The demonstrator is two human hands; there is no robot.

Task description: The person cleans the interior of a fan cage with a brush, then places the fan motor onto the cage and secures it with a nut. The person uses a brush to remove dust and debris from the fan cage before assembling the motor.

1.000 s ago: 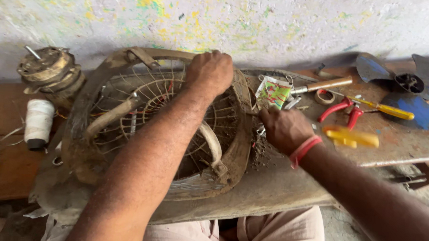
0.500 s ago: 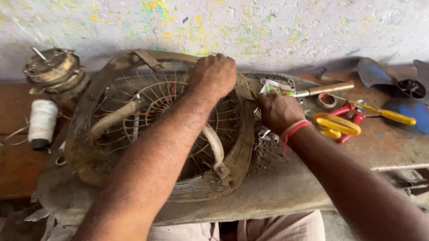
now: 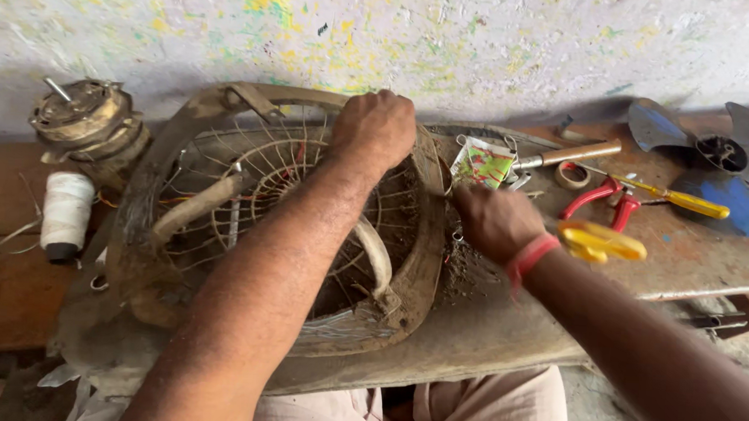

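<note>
Left hand (image 3: 377, 127) gripping the far rim of a rusty round wire fan guard (image 3: 271, 222) lying on the worn wooden counter (image 3: 705, 253), right hand (image 3: 495, 220) closed at its right edge, yellow-handled pliers (image 3: 599, 242) just beside the wrist, white thread spool (image 3: 65, 213) far left.

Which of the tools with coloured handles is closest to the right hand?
The yellow-handled tool, right beside the right hand at the wrist. The red-handled pliers and the yellow-handled screwdriver lie farther away on the bench.
</note>
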